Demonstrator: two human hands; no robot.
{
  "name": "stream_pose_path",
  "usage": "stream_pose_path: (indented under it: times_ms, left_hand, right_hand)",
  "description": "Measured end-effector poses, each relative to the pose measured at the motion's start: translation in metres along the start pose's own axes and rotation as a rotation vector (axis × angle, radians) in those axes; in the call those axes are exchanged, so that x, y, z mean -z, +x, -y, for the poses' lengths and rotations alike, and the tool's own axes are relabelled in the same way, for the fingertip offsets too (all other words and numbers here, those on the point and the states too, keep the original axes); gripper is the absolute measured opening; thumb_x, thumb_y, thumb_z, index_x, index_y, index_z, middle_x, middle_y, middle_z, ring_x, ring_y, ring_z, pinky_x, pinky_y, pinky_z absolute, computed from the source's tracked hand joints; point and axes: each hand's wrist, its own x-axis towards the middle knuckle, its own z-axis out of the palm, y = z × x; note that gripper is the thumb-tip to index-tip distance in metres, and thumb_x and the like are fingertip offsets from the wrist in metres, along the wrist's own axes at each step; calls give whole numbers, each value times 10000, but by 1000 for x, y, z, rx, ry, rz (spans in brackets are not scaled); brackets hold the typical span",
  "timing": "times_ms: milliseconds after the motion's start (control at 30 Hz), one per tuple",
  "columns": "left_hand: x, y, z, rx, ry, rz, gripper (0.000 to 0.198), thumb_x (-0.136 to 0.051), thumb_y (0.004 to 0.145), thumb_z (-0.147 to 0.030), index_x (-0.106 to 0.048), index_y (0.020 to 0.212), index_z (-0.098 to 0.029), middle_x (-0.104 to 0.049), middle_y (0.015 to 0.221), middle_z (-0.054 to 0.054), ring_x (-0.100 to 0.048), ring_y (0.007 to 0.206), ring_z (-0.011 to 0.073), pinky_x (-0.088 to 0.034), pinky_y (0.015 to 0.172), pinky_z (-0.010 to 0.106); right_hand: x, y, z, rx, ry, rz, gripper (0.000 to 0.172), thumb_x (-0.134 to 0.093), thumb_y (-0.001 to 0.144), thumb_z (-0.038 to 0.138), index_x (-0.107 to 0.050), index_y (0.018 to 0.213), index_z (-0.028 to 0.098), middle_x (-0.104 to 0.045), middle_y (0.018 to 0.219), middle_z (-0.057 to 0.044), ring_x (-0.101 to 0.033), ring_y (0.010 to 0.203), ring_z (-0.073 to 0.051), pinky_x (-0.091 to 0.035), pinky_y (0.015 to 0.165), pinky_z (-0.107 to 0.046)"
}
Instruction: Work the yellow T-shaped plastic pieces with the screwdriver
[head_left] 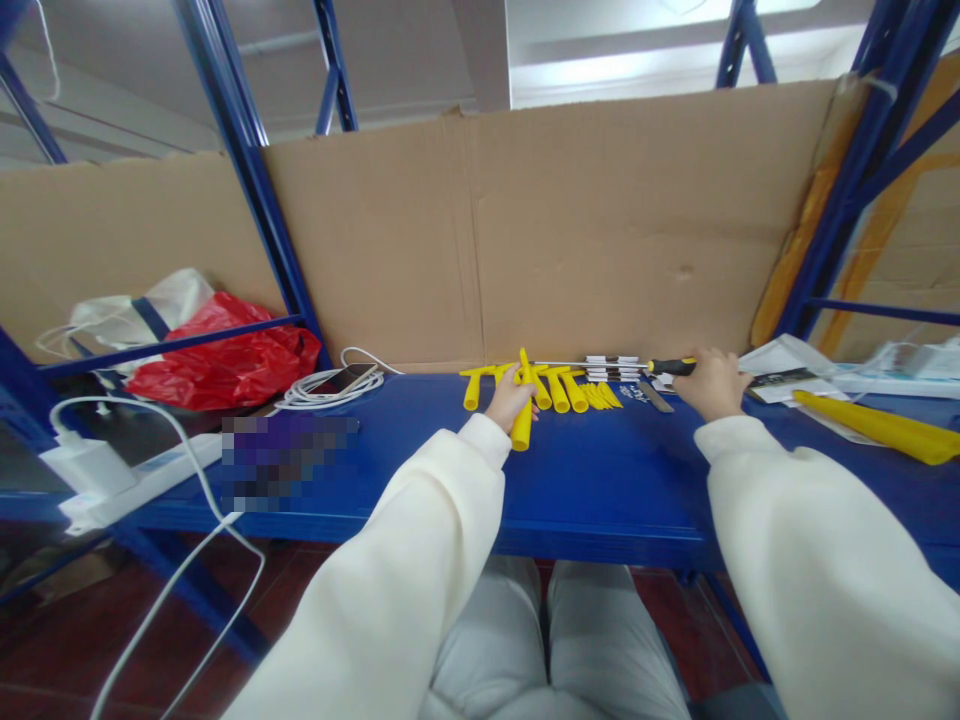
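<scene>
Currently, left hand (510, 398) grips a yellow tube (521, 430), right hand (709, 385) a screwdriver (671, 367), red bag (221, 350) concealing contents.

The left hand (507, 399), in a cream sleeve, grips a yellow hollow tapered tube (521, 430) above a blue metal tabletop (420, 470). The right hand (714, 384) is closed on the end of a black-and-yellow screwdriver handle (667, 367). Between the hands lie similar yellow hollow tapered pieces (558, 393) in a row and a cluster of small yellow slender pieces (602, 396). A tall brown cardboard sheet (600, 220) stands behind. On the left are a crumpled red plastic bag (225, 350), a coiled white cable (322, 392) and a white power strip (150, 487); at far right lies a long yellow tapered piece (885, 428).
</scene>
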Motion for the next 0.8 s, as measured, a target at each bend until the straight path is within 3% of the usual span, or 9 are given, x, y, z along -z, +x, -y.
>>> stream_pose_path:
  times_ms: [167, 467, 633, 800]
  left_hand:
    - [0, -1, -1, -2, -6, 1, 777, -592, 883, -81, -368, 1618, -194, -666, 882, 41, -522, 471, 82, -512, 458, 214]
    - [0, 3, 3, -16, 24, 24, 777, -595, 877, -110, -376, 1616, -214, -684, 931, 53, -572, 505, 96, -530, 490, 215]
    - [0, 3, 6, -43, 92, 11, 778, -592, 881, -113, -368, 1619, -213, -694, 975, 64, -554, 490, 79, -507, 471, 202]
    - [3, 4, 8, -70, 232, 12, 785, -566, 870, -87, -373, 1616, -237, -707, 997, 56, -555, 494, 82, -483, 471, 199]
  right_hand:
    - [2, -1, 2, -27, -11, 25, 329, -578, 811, 189, -758, 1085, 160, -693, 1135, -215, -542, 1175, -431, -456, 906, -601]
    - [1, 1, 4, -126, -113, 231, 381, -633, 800, 268, -787, 1144, 213, -738, 1120, -185, -616, 1153, -422, -438, 974, -626]
    - [1, 3, -1, -93, -125, 309, 317, -640, 778, 202, -794, 1054, 221, -750, 1060, -176, -639, 1097, -414, -447, 944, -624]
    - [3, 4, -5, -1, -146, 268, 256, -644, 820, 215, -789, 1027, 183, -736, 1111, -217, -626, 1137, -429, -467, 915, -583]
